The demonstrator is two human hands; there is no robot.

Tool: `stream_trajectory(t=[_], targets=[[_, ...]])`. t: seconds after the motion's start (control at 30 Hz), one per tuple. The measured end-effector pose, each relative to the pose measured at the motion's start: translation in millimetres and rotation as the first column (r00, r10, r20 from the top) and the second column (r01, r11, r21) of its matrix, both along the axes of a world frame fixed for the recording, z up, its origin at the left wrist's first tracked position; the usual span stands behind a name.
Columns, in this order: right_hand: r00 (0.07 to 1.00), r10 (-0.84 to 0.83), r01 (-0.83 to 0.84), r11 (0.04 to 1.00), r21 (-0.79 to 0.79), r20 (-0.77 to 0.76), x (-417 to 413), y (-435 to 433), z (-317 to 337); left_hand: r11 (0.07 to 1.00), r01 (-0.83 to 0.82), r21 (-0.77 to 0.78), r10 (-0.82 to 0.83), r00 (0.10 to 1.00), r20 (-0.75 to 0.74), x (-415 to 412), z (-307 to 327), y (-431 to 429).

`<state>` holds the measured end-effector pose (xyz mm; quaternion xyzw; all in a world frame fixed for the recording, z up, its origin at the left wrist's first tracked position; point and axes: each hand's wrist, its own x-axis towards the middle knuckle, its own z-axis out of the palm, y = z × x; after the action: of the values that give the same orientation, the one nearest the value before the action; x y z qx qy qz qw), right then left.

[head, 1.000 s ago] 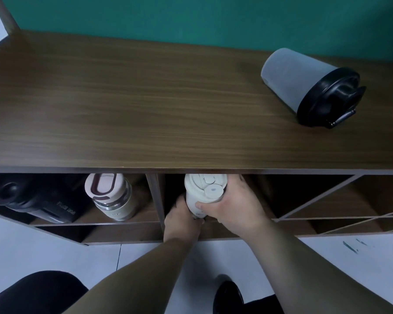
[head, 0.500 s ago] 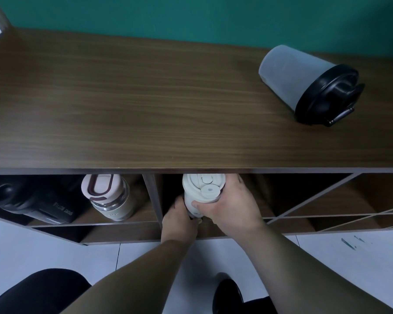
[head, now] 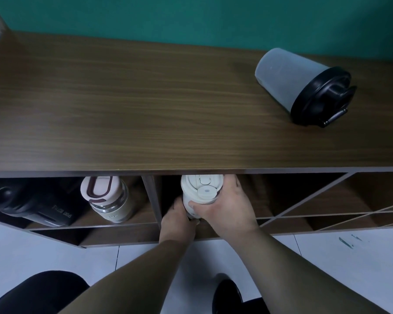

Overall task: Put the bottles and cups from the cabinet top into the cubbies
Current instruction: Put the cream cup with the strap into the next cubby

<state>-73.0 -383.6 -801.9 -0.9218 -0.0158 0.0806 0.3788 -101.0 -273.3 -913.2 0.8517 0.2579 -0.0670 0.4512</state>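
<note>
Cabinet top [head: 123,105]: brown wood grain, bare except for one grey shaker bottle [head: 288,80] lying on its side near the right end, black lid [head: 325,98] pointing right and toward the front edge.
Wall [head: 191,17]: teal, directly behind the top.
In the way: front lip of the top overhangs the cubby mouths and cuts off the upper part of everything inside; a vertical divider [head: 153,200] just left of the hands.
White cup [head: 200,191]: inside the middle cubby [head: 270,196], lid up, close to the divider — base hidden by the hands, so cannot tell whether it rests on the shelf.
Right hand [head: 227,207]: wrapped around the cup's right side just under the lid, fingers curled shut on it.
Left hand [head: 178,219]: lower down, closed on the cup's bottom left portion, fingertips hidden.
Change from earlier frames: almost none — both hands keep the same grip, cup sits a touch further under the lip; shaker unmoved.
Left cubby [head: 141,214]: holds a black sports bottle [head: 30,205] lying on its side at far left, and a pale cup with a pink lid [head: 104,196] beside it, well apart from the white cup.
Right cubbies [head: 361,200]: dark, crossed by diagonal slats, contents not discernible.
Floor [head: 43,250]: white tiles; dark shoe [head: 227,295] below the arms.
</note>
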Motion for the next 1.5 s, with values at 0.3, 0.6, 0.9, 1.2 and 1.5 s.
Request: stream_trajectory(t=[0.3, 0.6, 0.9, 1.2, 1.5], targets=[[0.997, 0.045, -0.046, 0.999, -0.023, -0.055, -12.8, -9.2, 7.8, 0.998, 0.014, -0.059, -0.015, 1.0, -0.001, -26.0, 6.3, 0.6], [0.988, -0.091, 0.076, 0.99, -0.118, -0.123, -33.6, -52.1, 60.1, 0.949, 0.096, -0.299, -0.104, 0.995, -0.009, -63.6, 42.3, -4.2], [0.781, -0.588, 0.449, 0.762, 0.466, 0.208, -26.7, -76.3, 135.2, 0.883, 0.3, -0.361, -0.283, 0.954, 0.1, -56.6, 113.1, -15.2], [0.83, -0.554, 0.462, 0.744, 0.482, 0.06, 66.9, -78.5, 165.1, 0.834, 0.305, -0.46, -0.208, 0.946, 0.25, -26.6, 184.6, -23.4], [0.87, -0.488, 0.363, 0.729, 0.581, 0.07, 60.7, -82.5, 156.6, 0.827, 0.256, -0.501, -0.167, 0.962, 0.215, -28.5, 187.0, -22.9]])
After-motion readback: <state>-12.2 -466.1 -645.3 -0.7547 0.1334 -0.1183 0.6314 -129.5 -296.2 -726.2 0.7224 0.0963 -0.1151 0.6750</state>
